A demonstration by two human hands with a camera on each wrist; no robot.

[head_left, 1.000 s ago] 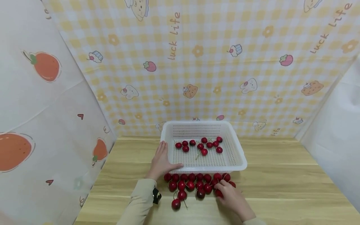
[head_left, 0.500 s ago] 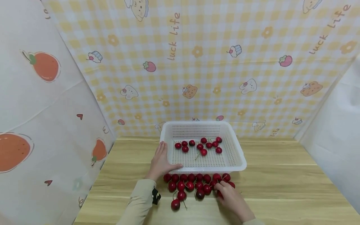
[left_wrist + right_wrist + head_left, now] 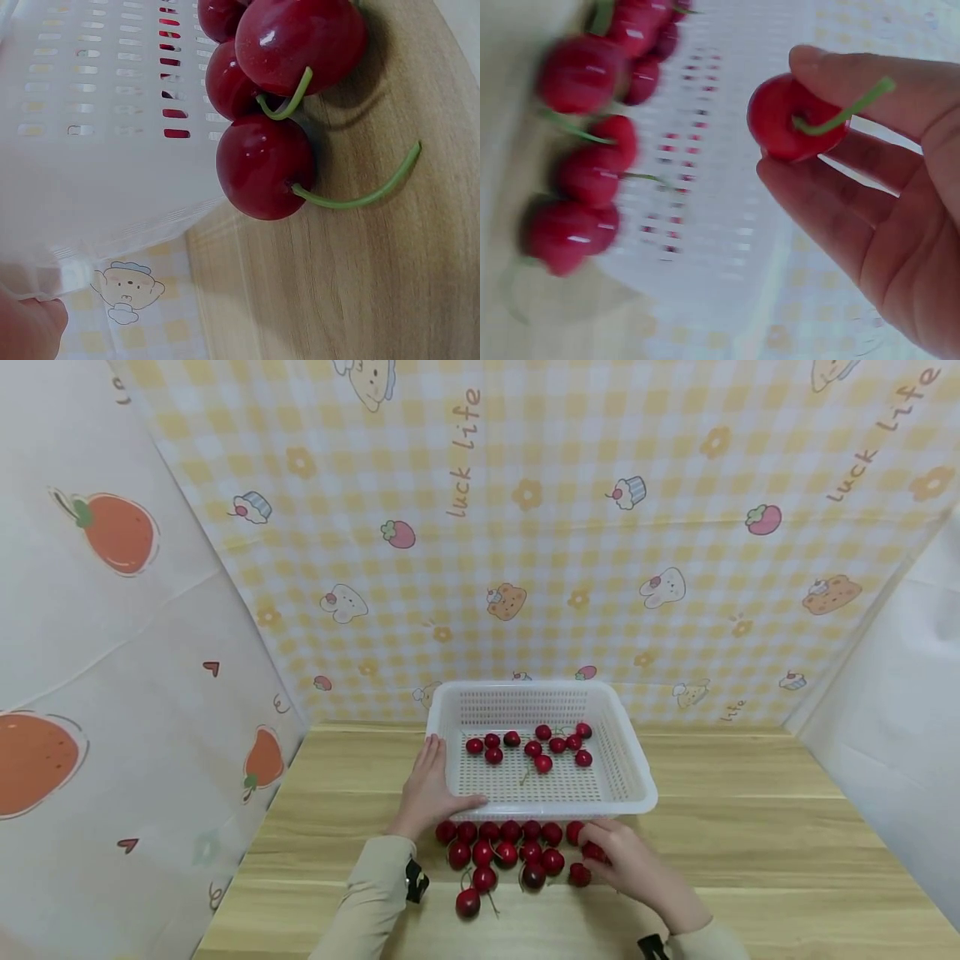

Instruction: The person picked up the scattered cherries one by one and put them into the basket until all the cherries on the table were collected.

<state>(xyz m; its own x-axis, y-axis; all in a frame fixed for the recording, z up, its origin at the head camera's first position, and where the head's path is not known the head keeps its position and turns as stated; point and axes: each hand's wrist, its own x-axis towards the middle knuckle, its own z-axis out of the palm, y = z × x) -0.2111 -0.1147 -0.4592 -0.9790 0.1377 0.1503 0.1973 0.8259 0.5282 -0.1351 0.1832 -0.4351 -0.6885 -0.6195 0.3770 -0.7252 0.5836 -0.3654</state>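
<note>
A white plastic basket (image 3: 555,811) with perforated walls stands on the table, several red cherries (image 3: 543,764) on its floor. My left hand (image 3: 426,793) rests on its near left corner, fingers straight along the left side and thumb stretched over the front rim. In front of the basket, more cherries (image 3: 506,854) lie in rough rows, some with green stems. Between thumb and fingertips my right hand (image 3: 621,856) pinches one cherry (image 3: 769,124), its stem pointing back toward the palm. In the left wrist view, cherries (image 3: 262,169) sit right by the basket wall (image 3: 90,172).
The wooden table (image 3: 735,827) extends to both sides of the basket. Behind it hangs a yellow checked cloth (image 3: 540,560) with cartoon prints, and a white printed cloth (image 3: 165,635) closes off the left side.
My right hand has shifted slightly up and right with a cherry pinched in it, baring a cherry on the table that it had covered. The left hand and basket stay in place.
</note>
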